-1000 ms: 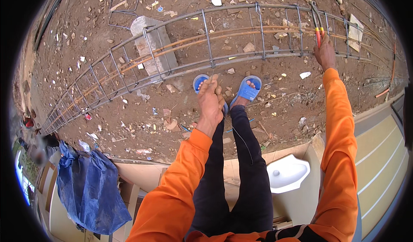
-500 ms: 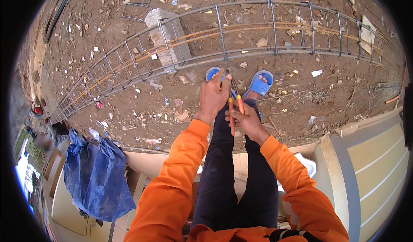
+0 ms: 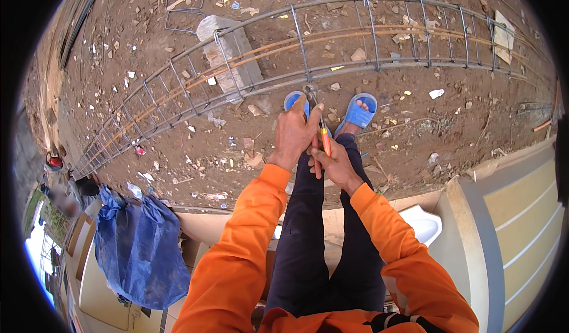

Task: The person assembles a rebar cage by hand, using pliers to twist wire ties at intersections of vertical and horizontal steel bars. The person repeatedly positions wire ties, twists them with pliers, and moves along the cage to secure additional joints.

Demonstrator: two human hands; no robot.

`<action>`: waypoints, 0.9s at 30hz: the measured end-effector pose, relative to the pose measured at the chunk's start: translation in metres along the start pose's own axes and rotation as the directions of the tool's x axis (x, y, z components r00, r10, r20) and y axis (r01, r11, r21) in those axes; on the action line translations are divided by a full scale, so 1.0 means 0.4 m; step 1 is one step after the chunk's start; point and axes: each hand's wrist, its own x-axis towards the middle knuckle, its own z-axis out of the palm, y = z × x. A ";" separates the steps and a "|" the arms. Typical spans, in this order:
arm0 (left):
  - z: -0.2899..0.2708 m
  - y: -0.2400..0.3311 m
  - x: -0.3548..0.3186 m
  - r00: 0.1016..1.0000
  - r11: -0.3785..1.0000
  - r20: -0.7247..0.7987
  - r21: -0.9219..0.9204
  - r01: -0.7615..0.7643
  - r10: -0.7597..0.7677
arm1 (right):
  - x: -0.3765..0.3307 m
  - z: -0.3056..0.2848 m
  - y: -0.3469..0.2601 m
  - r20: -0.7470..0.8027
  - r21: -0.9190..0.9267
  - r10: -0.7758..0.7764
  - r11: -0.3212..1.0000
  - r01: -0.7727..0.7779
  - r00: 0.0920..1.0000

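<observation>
My right hand (image 3: 338, 166) is wrapped around the handles of a pair of pincers (image 3: 325, 142) with orange-red and yellow grips. The metal head points away from me, just short of a rebar cage (image 3: 377, 66) on the ground. Beside the tool's upper part, my left hand (image 3: 293, 136) is closed, thumb and forefinger on either side near the head. Whatever those fingers pinch is too small or too hidden to make out. The cage has long bars with several square stirrups and curves across the picture beyond my feet.
One end portion of the cage lies over a concrete block (image 3: 228, 51). My feet in blue sandals (image 3: 360, 112) stand on littered brown soil. A blue tarp (image 3: 142, 250) hangs at the lower left. A low tiled wall (image 3: 477, 244) and a white urinal (image 3: 424, 223) are at the right.
The pincers' handles have come closer together in my right hand, and their head now shows farther out beyond my left fingers. The right hand has shifted slightly left.
</observation>
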 end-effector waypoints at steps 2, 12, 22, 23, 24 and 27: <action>-0.002 0.004 0.001 1.000 1.000 0.010 -0.009 -0.029 0.029 | 0.003 -0.007 0.003 0.058 0.114 0.040 0.992 -0.046 0.998; -0.017 0.022 0.027 0.970 0.984 0.189 0.116 0.133 -0.153 | -0.034 0.043 -0.061 0.054 0.272 0.402 0.875 -0.401 0.914; -0.017 -0.020 0.040 0.975 0.989 0.215 0.145 0.030 -0.061 | 0.033 0.118 0.043 -0.032 0.327 0.382 0.877 -0.351 0.924; -0.016 -0.027 0.042 0.976 0.990 0.213 0.138 0.005 -0.035 | 0.037 0.128 0.047 -0.012 0.358 0.385 0.863 -0.356 0.923; -0.014 -0.031 0.042 0.978 0.991 0.207 0.130 -0.019 -0.009 | 0.035 0.130 0.044 0.009 0.385 0.387 0.850 -0.360 0.922; -0.026 -0.030 0.048 0.971 0.990 0.237 0.137 -0.021 -0.012 | 0.031 0.119 0.043 0.058 0.391 0.395 0.836 -0.385 0.917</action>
